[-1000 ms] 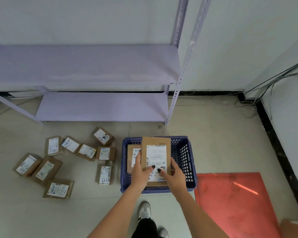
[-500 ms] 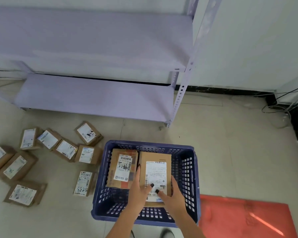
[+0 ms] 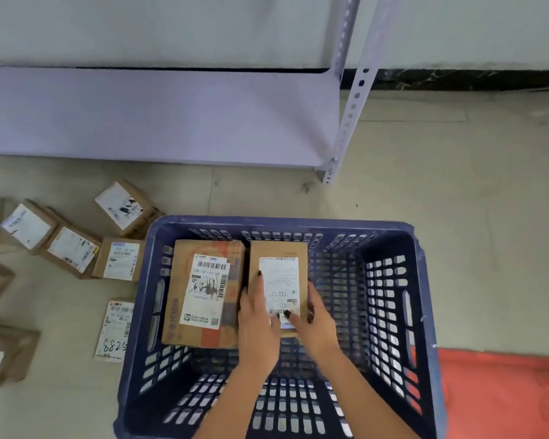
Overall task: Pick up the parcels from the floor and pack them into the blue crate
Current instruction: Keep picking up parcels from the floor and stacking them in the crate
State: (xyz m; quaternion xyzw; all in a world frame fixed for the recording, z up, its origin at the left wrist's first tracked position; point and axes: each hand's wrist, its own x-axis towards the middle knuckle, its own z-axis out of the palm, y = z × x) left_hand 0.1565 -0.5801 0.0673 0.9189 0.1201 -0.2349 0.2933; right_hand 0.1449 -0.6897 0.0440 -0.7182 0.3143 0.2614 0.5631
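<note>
A brown cardboard parcel (image 3: 279, 274) with a white label lies low inside the blue crate (image 3: 393, 312), beside a larger labelled parcel (image 3: 203, 293) on the crate's left side. My left hand (image 3: 257, 324) grips the smaller parcel's left edge, fingers along its side. My right hand (image 3: 314, 321) grips its right edge, thumb on the label. Several more parcels (image 3: 73, 248) lie on the floor left of the crate, one marked with handwritten digits (image 3: 116, 331).
A pale purple metal shelf unit (image 3: 159, 115) stands behind the crate, its post (image 3: 346, 122) at the back right. A red mat (image 3: 501, 394) lies on the floor at the right. Beige tiled floor (image 3: 457, 201) stretches to the right of the crate.
Both hands have lowered the smaller parcel into the crate next to the larger one. The view has moved closer and lower over the crate.
</note>
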